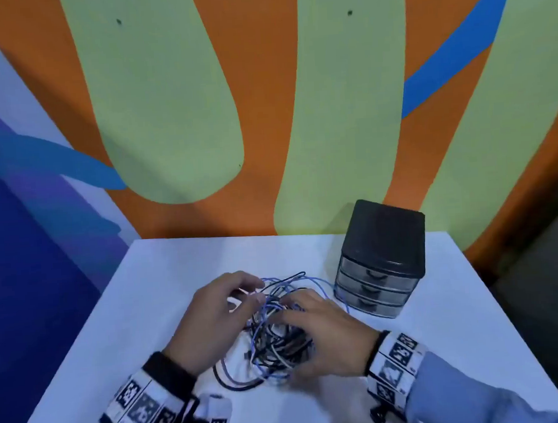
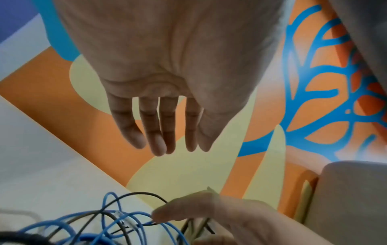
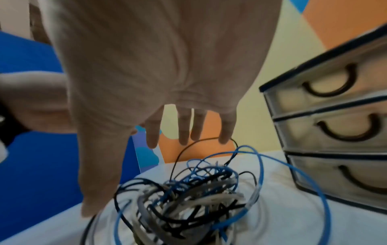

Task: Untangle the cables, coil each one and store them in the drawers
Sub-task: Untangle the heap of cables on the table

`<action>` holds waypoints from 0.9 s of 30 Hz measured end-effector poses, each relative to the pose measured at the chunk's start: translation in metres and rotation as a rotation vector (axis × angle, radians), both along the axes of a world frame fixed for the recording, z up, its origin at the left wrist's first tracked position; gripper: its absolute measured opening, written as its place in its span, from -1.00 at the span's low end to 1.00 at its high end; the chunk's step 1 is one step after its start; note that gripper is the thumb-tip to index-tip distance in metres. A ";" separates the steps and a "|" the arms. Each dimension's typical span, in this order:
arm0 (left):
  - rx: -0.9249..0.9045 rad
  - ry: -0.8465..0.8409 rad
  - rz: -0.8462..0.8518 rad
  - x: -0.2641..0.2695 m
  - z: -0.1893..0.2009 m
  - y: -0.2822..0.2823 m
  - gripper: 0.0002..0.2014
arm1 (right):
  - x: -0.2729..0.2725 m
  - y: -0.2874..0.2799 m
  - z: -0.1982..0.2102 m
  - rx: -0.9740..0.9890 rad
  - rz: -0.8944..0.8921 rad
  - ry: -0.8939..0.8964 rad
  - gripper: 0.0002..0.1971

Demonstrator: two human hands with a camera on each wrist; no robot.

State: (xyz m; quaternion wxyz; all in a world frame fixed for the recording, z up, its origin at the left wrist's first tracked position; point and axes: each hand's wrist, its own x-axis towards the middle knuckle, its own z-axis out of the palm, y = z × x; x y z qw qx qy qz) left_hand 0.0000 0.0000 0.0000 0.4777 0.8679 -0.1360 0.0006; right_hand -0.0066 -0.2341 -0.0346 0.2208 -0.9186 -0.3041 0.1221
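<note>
A tangle of blue, black and white cables (image 1: 272,339) lies in the middle of the white table (image 1: 164,283). My left hand (image 1: 250,293) hovers over the tangle's far left edge; in the left wrist view its fingers (image 2: 167,145) hang straight and hold nothing. My right hand (image 1: 290,308) lies over the right side of the tangle (image 3: 188,195), fingers (image 3: 184,140) straight, fingertips touching the upper loops. A right finger (image 2: 165,213) touches a blue cable (image 2: 117,222). The black three-drawer unit (image 1: 382,260) stands to the right, all drawers (image 3: 335,124) closed.
A painted orange, green and blue wall (image 1: 265,114) rises right behind the table's far edge. A blue cable loop (image 1: 328,283) reaches the foot of the drawer unit. Bare table surface lies to the left of the tangle and in front of the drawers.
</note>
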 end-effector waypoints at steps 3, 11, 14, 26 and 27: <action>0.103 -0.007 0.062 0.033 -0.022 0.002 -0.95 | 0.017 0.018 -0.023 -0.131 0.035 -0.055 0.11; 0.225 0.082 0.064 0.089 -0.074 0.011 -0.93 | 0.049 0.026 -0.073 -0.085 0.003 -0.193 -0.15; 0.205 0.066 0.076 0.100 -0.089 0.017 -0.89 | 0.056 0.019 -0.081 0.105 -0.118 -0.179 -0.28; 0.164 0.161 0.026 0.136 -0.117 0.034 -0.68 | 0.065 -0.006 -0.093 0.802 -0.368 0.090 -0.52; 0.193 0.163 0.011 0.136 -0.119 0.033 -0.68 | 0.067 -0.007 -0.096 0.823 -0.368 0.093 -0.52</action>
